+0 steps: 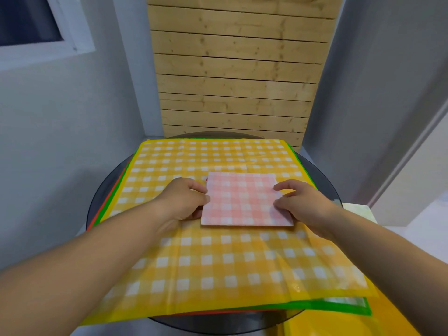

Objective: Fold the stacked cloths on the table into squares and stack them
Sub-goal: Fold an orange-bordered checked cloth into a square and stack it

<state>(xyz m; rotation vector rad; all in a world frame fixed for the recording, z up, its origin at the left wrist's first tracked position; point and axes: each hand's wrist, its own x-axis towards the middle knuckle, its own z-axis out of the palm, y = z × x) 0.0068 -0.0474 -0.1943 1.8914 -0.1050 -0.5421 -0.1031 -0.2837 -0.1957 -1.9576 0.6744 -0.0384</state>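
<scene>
A pale red checked cloth (242, 200), folded into a square, lies on the middle of a large yellow checked cloth (218, 263) spread flat. My left hand (184, 200) pinches the folded square's left edge with curled fingers. On the other side, my right hand (303, 204) holds its right edge, thumb and fingertips on top. Beneath the yellow cloth, green (339, 307) and red (106, 207) cloth edges stick out, so it tops a stack of unfolded cloths.
The stack covers a round dark glass table (322, 175). A wooden slat panel (237, 69) stands behind it between grey walls. At the right sit a pale surface (358, 209) and a yellow object (388, 318) by the table's near edge.
</scene>
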